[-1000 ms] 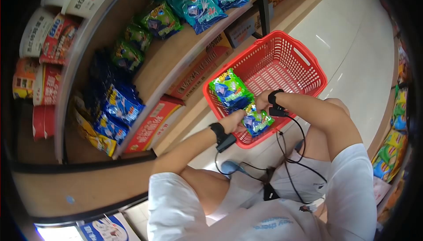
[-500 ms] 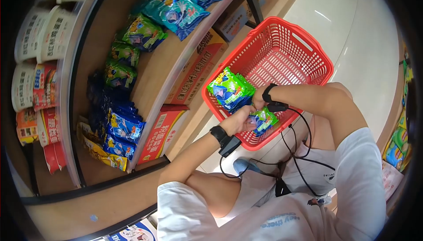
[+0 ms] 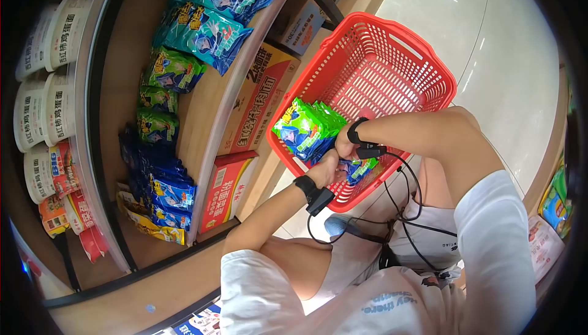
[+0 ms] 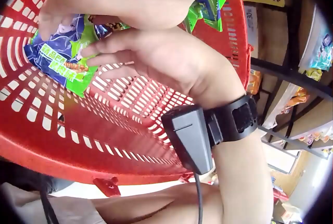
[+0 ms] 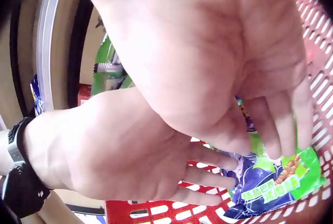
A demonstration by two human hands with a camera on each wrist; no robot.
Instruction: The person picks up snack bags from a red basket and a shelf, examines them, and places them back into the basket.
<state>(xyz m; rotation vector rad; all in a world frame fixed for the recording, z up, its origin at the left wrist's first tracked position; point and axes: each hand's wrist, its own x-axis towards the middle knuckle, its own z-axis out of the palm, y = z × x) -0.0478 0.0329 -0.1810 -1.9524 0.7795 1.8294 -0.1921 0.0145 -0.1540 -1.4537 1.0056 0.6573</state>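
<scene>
In the head view, a red basket (image 3: pixel 411 42) holds a row of green-and-blue snack packets (image 3: pixel 308 128). A separate green-and-blue packet (image 4: pixel 62 60) lies against the basket's perforated wall, partly hidden by the hands. My left hand (image 3: pixel 326 171) reaches in beside it, its fingers (image 4: pixel 112 57) extended and their tips at the packet's edge in the left wrist view. The right hand (image 5: pixel 208 42) crosses above the left, its long fingers (image 5: pixel 281 122) laid over the packet's top part. Its thumb is not clearly seen.
Shelves on the left carry teal packets (image 3: pixel 208 38), blue packets (image 3: pixel 168 194) and white noodle tubs (image 3: pixel 61 105). Cardboard boxes (image 3: pixel 256 99) stand under the shelf beside the basket. Black cables (image 3: pixel 401 212) hang over the person's lap. Another stocked shelf is at the far right.
The head view has shifted, and the shelf now appears further left. Less of the separate packet shows between the hands, which stay close together at the basket's near end.
</scene>
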